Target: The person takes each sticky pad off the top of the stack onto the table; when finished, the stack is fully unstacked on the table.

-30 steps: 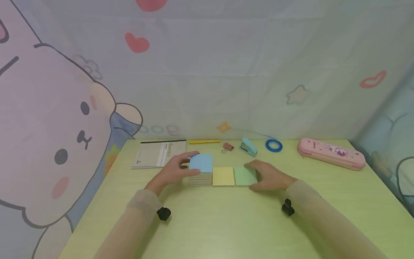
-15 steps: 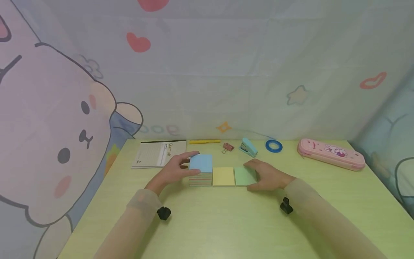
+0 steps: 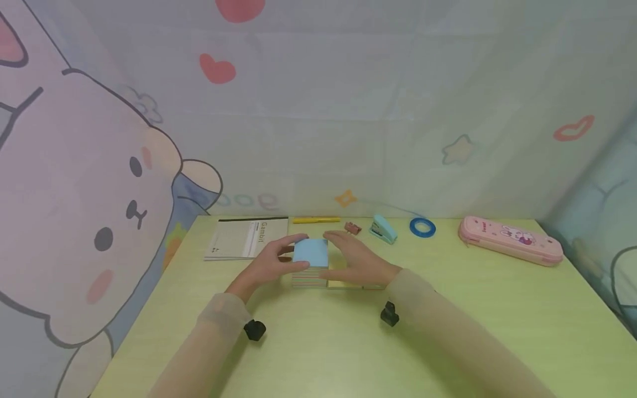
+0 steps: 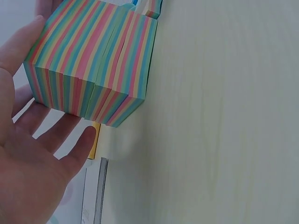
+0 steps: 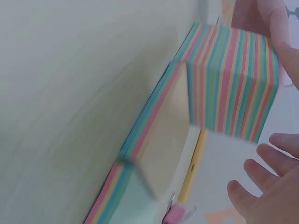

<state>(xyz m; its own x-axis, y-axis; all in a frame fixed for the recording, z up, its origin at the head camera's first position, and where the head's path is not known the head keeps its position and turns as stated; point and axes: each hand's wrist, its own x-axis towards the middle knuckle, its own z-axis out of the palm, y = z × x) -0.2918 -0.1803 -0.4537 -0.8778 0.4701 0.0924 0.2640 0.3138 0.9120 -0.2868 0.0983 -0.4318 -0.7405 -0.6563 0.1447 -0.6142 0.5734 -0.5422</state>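
Note:
A tall stack of striped, multicoloured sticky notes [image 3: 311,252] with a blue top sheet stands on the table. My left hand [image 3: 272,260] holds its left side, thumb at the front and index finger at the back; the other fingers spread in the left wrist view. My right hand [image 3: 360,260] hovers close to the stack's right side, fingers extended and thumb apart. Under the right hand lie a low yellow pad [image 5: 163,135] and a low green pad [image 5: 135,200], side by side. In the head view the right hand hides most of both.
Along the back lie a notebook [image 3: 244,237], a yellow pen [image 3: 316,220], a pink binder clip [image 3: 353,228], a mint stapler [image 3: 382,229] and a roll of blue tape [image 3: 422,227]. A pink pencil case [image 3: 512,240] sits at back right. A printed cloth [image 3: 348,110] hangs behind the table.
My right hand has left the green pad and moved left over the yellow pad to the tall stack. The left hand stays at the stack; the view shifts slightly.

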